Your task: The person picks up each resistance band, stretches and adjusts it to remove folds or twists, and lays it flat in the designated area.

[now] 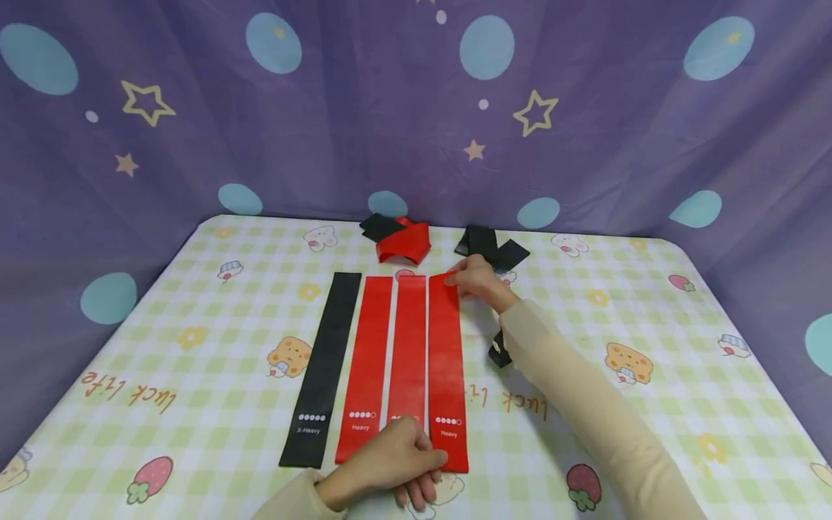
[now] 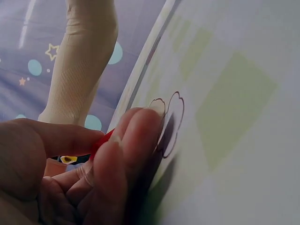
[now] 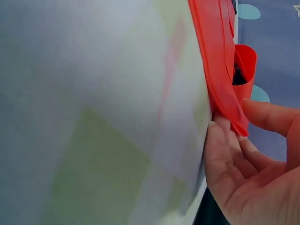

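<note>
Bands [image 1: 365, 361], three red, one black, run toward the table's [image 1: 247, 310] far edge. Right hand [image 1: 479, 279] pinches the rightmost's [image 1: 445, 361] far end; left hand [image 1: 398, 451] pinches a red near end.

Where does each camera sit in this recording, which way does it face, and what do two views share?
Head: worn on the head, facing forward and down over the table; left hand, right hand and both sleeves show.
Left wrist: on that wrist, looking past the left hand, which pinches the rightmost red band, toward the curtain; a sleeve shows.
Right wrist: on that wrist, looking along the tabletop at the right hand's thumb and fingers.
Shared: head and right wrist both show the right hand holding red band.
</note>
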`<action>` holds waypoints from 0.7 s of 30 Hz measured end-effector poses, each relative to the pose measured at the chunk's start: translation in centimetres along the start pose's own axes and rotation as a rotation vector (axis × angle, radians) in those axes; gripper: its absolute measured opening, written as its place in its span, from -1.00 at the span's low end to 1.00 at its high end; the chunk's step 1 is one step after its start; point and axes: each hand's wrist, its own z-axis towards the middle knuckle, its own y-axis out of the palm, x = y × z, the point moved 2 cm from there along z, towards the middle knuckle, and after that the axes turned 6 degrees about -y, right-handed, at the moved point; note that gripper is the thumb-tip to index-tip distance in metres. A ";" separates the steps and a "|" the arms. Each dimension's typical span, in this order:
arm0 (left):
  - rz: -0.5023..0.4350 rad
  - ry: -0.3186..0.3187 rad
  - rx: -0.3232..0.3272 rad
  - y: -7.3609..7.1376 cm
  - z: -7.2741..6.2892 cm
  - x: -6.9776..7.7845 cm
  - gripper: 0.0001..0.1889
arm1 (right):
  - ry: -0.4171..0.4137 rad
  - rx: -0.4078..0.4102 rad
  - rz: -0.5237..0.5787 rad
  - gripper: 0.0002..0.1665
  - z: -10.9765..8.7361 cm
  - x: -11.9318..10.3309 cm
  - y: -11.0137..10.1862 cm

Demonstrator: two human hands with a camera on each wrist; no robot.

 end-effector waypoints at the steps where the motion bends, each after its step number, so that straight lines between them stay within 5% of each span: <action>1: 0.004 0.001 0.000 0.0 0.0 0.0 -0.69 | -0.011 0.005 -0.004 -0.69 0.0 -0.1 -0.1; 21: 0.078 -0.004 0.008 0.4 0.1 0.3 -0.64 | -0.053 0.056 -0.032 -0.73 0.1 0.6 -1.6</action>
